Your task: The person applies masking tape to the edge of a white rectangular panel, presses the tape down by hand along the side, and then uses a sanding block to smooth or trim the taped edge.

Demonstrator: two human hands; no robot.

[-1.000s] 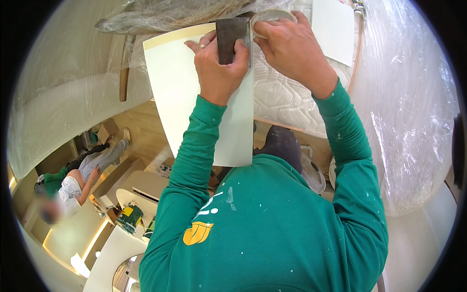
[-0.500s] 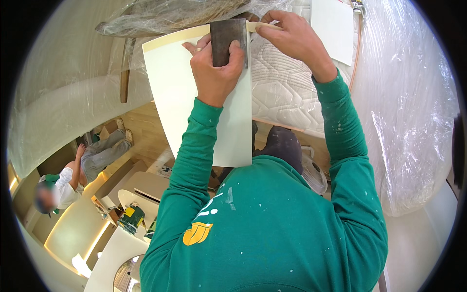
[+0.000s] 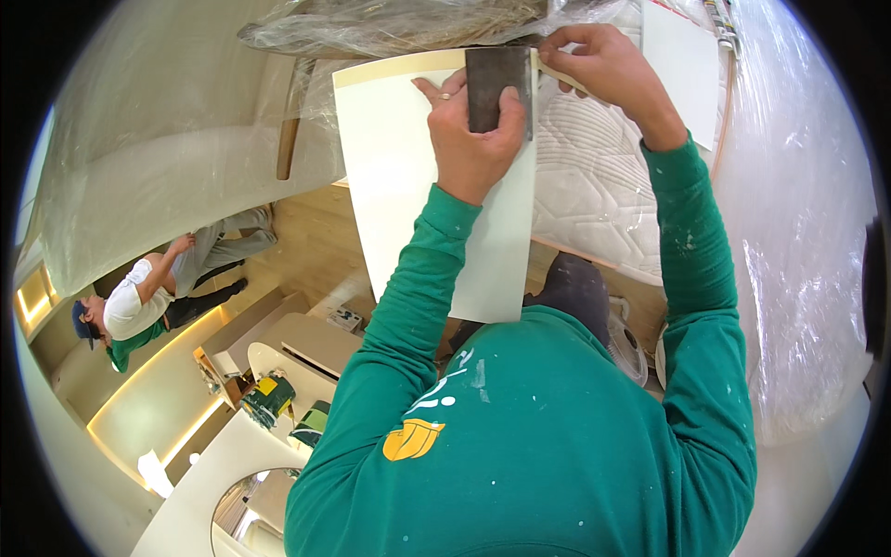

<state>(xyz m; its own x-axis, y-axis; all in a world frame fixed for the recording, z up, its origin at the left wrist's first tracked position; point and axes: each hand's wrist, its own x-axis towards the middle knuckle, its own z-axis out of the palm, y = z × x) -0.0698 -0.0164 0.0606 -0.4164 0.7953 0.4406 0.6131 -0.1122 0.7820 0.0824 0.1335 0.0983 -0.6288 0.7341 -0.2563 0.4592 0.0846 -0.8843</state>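
My left hand (image 3: 471,139) presses a dark, flat rectangular plate (image 3: 497,79) onto the top right corner of a white panel (image 3: 408,176); the thumb lies on the plate and the other fingers are at its left side. A strip of cream-coloured tape (image 3: 390,69) runs along the panel's top edge and passes under the plate. Beyond the plate, my right hand (image 3: 608,70) pinches the tape's free end between thumb and fingers. The panel's lower end reaches close to my body.
A quilted mattress (image 3: 594,176) under plastic lies right of the panel. Plastic sheeting (image 3: 789,232) hangs at the right, and a wrapped wooden piece (image 3: 390,28) lies beyond. At the left are a person in a white shirt (image 3: 139,297) and a green machine (image 3: 269,399).
My view has shifted, so the panel and both hands appear further right. The person at the left now stands more upright. My left hand still presses the plate and my right still pinches the tape.
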